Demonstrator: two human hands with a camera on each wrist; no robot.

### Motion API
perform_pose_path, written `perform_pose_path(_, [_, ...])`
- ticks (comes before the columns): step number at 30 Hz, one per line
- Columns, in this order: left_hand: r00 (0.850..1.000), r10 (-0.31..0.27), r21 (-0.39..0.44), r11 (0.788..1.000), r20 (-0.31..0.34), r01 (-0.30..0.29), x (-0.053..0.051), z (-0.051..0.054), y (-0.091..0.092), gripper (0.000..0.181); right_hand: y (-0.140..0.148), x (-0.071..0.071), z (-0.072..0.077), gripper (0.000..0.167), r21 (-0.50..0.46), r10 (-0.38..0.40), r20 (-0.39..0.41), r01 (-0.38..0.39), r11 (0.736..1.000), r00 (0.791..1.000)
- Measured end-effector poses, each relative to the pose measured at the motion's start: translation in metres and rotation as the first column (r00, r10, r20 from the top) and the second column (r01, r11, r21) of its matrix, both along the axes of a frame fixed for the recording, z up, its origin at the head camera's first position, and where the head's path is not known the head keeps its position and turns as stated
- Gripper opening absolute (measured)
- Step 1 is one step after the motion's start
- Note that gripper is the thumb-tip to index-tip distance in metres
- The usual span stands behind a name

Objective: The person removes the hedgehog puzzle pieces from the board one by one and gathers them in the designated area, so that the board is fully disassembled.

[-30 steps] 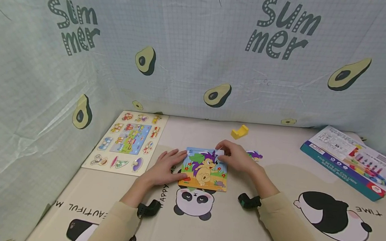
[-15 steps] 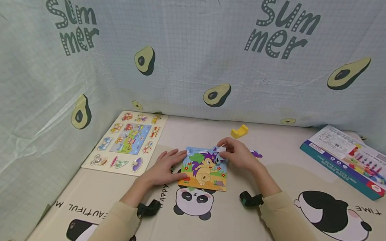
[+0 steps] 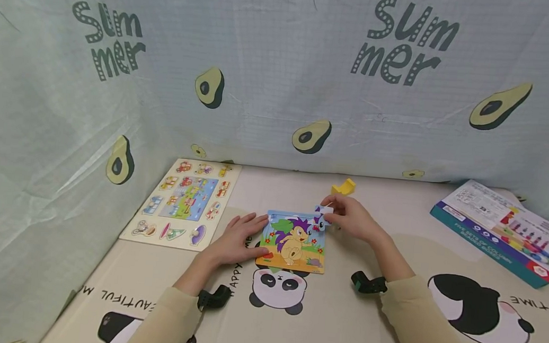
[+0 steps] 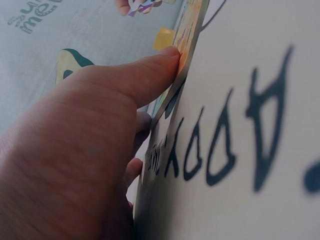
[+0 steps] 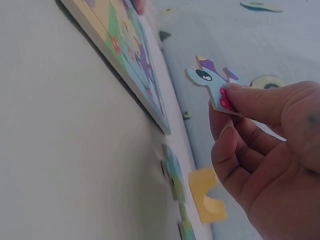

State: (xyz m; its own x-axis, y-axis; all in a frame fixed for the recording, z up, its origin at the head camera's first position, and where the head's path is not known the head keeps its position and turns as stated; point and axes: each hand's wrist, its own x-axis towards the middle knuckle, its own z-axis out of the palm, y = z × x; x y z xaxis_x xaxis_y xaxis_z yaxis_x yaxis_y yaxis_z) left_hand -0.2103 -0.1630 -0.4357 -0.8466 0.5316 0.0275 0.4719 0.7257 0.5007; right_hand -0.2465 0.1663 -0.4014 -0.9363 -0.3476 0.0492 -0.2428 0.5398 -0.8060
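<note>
Hands: our right hand [image 3: 351, 218] pinches a puzzle piece [image 5: 218, 90] between thumb and fingers, pale blue with an eye, purple bits and red marks. Right wrist view has it in the air, clear of the puzzle board [image 3: 293, 244]. Head view puts it by the board's upper right corner.

Our left hand [image 3: 237, 239] grasps nothing; fingers extended, thumb on the board's left edge. Board lies flat on the surface [image 3: 340, 330], purple hedgehog picture on it.

More puzzle pieces [image 5: 175, 175] lie past the board's corner, yellow block [image 3: 343, 186] near them.

Text we can read: the teal-sided box [image 3: 499, 232] at right says "FIVE SETS OF COLUMN BEADED BOXES". Backdrop [image 3: 264, 43] prints "SUMMER" twice, with avocados. Surface print has "HAPPY" running up beside our left hand, plus upside-down "EAUTIFUL M" and "TIME".

Second board [image 3: 183, 202], with vehicle pictures, is far left. We wear a black wrist device [image 3: 215, 296] on each arm.
</note>
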Motion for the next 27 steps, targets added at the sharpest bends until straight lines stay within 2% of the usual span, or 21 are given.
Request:
perform_pose_path(9, [1.000, 0.006, -0.005, 1.000, 0.000, -0.006, 0.000, -0.001, 0.001, 0.083, 0.036, 0.003, 0.003, 0.027, 0.005, -0.009, -0.033, 0.009, 1.000, 0.999])
perform_pose_path(20, [1.000, 0.002, 0.001, 1.000, -0.002, -0.002, 0.000, -0.002, 0.001, 0.083, 0.080, 0.006, 0.009, 0.029, 0.045, -0.032, -0.008, 0.032, 0.998, 0.999])
perform_pose_path(27, [1.000, -0.003, 0.000, 1.000, -0.005, 0.003, 0.000, -0.001, 0.001, 0.082, 0.105, 0.007, 0.004, 0.028, 0.057, -0.036, 0.022, 0.035, 0.998, 0.999])
